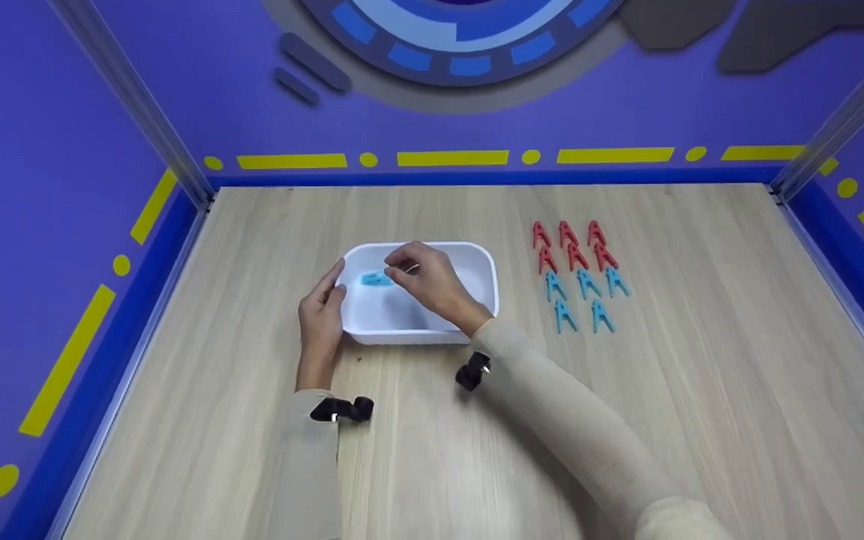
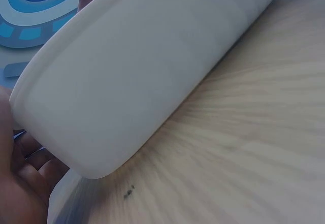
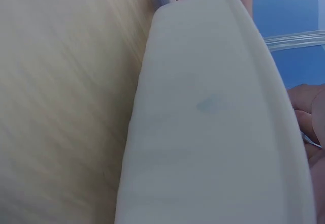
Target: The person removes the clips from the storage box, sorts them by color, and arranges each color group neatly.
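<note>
A white plastic tray (image 1: 421, 337) stands on the table, and my left hand (image 1: 319, 311) grips its left wall, thumb at the rim. Inside lies what looks like a light-blue clothespin (image 1: 374, 279), slightly blurred. My right hand (image 1: 428, 281) is over the tray with bent fingers, its thumb and forefinger tips a little apart beside the clothespin's right end. Nothing shows clearly between them. In the right wrist view, the tray's outer wall (image 3: 203, 148) fills the middle with a faint bluish patch on it, and only part of the right hand (image 3: 312, 117) appears at the edge.
Right of the tray, several red clothespins (image 1: 572, 256) lie in rows, with several blue clothespins (image 1: 588, 283) nearer to me. Blue-purple panels (image 1: 447, 135) close off the table's back and sides. A small dark mark (image 2: 129, 192) is on the wood near the tray.
</note>
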### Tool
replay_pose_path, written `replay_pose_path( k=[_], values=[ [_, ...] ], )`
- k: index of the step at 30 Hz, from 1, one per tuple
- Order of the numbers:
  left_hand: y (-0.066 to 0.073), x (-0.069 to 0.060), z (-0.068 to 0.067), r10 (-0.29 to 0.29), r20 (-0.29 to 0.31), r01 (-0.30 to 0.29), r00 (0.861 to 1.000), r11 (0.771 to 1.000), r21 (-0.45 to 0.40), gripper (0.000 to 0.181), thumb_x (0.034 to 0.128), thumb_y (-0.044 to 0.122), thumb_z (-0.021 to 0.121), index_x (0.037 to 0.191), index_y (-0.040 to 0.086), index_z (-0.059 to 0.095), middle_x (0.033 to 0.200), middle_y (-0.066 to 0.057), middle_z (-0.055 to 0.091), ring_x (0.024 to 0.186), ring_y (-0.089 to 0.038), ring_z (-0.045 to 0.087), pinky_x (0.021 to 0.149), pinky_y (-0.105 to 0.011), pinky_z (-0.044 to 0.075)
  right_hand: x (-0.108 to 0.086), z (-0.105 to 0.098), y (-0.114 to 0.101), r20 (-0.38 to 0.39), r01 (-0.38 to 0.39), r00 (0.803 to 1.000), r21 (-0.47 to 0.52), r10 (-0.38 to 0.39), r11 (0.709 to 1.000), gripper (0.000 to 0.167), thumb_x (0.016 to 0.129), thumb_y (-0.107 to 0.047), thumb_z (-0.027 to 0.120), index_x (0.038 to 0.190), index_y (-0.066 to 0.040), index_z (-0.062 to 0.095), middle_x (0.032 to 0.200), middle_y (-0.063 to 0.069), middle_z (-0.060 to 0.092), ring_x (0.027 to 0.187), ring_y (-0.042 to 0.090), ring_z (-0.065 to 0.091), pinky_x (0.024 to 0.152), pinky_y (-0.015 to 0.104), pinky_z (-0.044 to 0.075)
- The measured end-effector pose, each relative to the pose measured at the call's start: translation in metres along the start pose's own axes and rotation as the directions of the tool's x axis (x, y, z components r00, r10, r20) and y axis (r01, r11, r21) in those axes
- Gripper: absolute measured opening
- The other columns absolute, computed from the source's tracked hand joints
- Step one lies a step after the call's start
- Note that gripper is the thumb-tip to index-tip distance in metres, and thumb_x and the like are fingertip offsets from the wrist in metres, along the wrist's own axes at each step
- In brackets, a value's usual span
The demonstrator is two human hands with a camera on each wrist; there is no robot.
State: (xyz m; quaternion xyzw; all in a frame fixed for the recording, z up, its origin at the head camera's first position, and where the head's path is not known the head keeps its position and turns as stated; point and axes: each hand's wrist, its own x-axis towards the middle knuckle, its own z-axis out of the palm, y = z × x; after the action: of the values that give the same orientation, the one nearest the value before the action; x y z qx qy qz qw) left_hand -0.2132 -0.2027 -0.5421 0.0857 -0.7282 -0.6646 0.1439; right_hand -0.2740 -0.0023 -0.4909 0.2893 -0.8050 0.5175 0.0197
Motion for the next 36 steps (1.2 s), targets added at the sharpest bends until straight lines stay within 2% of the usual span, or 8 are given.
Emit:
replay_pose_path(
  k=[9, 16, 23, 26, 31, 36],
  values=[
    [0.005, -0.002, 0.001, 0.012, 0.001, -0.012, 1.000, 1.000, -0.007, 0.043, 0.1092, 0.003, 0.050, 0.151, 0.005, 0.058, 0.158, -0.008, 0.052, 0.151, -0.022, 0.042, 0.124, -0.034, 0.033, 0.019, 0.024, 0.002, -0.036, -0.041, 0.999, -0.127, 0.037, 0.991, 0.012, 0.098, -0.002, 0.075, 0.109, 0.004, 0.076, 0.105, 0.015, 0.075, 0.097, 0.026, 0.072, 0.087, 0.030, 0.060],
    [0.000, 0.000, 0.000, 0.027, 0.007, -0.027, 1.000, 1.000, -0.012, 0.042, 0.1096, 0.004, 0.051, 0.151, 0.008, 0.060, 0.158, -0.006, 0.053, 0.151, -0.020, 0.042, 0.123, -0.033, 0.035, 0.020, 0.033, 0.003, 0.044, -0.043, 0.998, -0.235, 0.055, 0.971, 0.019, 0.100, -0.003, 0.072, 0.119, 0.002, 0.074, 0.115, 0.015, 0.073, 0.108, 0.027, 0.070, 0.099, 0.032, 0.057],
    [-0.001, 0.001, -0.001, 0.044, -0.002, -0.044, 0.999, 0.999, -0.010, 0.042, 0.1080, 0.002, 0.051, 0.149, 0.004, 0.060, 0.156, -0.010, 0.054, 0.150, -0.023, 0.043, 0.123, -0.035, 0.035, 0.020, 0.034, 0.006, 0.088, -0.090, 0.988, -0.332, 0.126, 0.939, 0.023, 0.102, -0.006, 0.071, 0.123, 0.003, 0.074, 0.125, 0.015, 0.072, 0.123, 0.029, 0.065, 0.110, 0.035, 0.050],
    [-0.001, 0.002, -0.001, 0.048, -0.007, -0.048, 0.999, 0.999, -0.007, 0.043, 0.1074, 0.000, 0.051, 0.149, 0.002, 0.060, 0.156, -0.012, 0.054, 0.150, -0.025, 0.044, 0.124, -0.036, 0.034, 0.020, 0.034, 0.007, 0.098, -0.099, 0.985, -0.345, 0.141, 0.933, 0.019, 0.101, -0.003, 0.070, 0.118, 0.003, 0.076, 0.120, 0.015, 0.073, 0.117, 0.029, 0.066, 0.106, 0.035, 0.052],
    [0.001, 0.001, -0.001, 0.045, -0.007, -0.045, 0.999, 0.999, -0.022, 0.043, 0.1072, -0.001, 0.051, 0.149, 0.001, 0.058, 0.157, -0.015, 0.052, 0.151, -0.028, 0.042, 0.125, -0.039, 0.032, 0.020, 0.035, 0.010, 0.122, -0.109, 0.980, -0.315, 0.154, 0.943, 0.012, 0.099, 0.001, 0.071, 0.108, 0.003, 0.079, 0.108, 0.014, 0.076, 0.102, 0.026, 0.070, 0.094, 0.033, 0.058],
    [0.000, 0.001, -0.002, 0.051, -0.010, -0.051, 0.999, 0.998, -0.021, 0.043, 0.1071, 0.001, 0.052, 0.149, 0.003, 0.061, 0.156, -0.012, 0.054, 0.150, -0.025, 0.043, 0.124, -0.038, 0.034, 0.019, 0.036, 0.011, 0.157, -0.110, 0.974, -0.315, 0.166, 0.943, 0.011, 0.097, 0.004, 0.074, 0.105, 0.002, 0.080, 0.105, 0.014, 0.076, 0.098, 0.026, 0.071, 0.092, 0.032, 0.059]
  ],
)
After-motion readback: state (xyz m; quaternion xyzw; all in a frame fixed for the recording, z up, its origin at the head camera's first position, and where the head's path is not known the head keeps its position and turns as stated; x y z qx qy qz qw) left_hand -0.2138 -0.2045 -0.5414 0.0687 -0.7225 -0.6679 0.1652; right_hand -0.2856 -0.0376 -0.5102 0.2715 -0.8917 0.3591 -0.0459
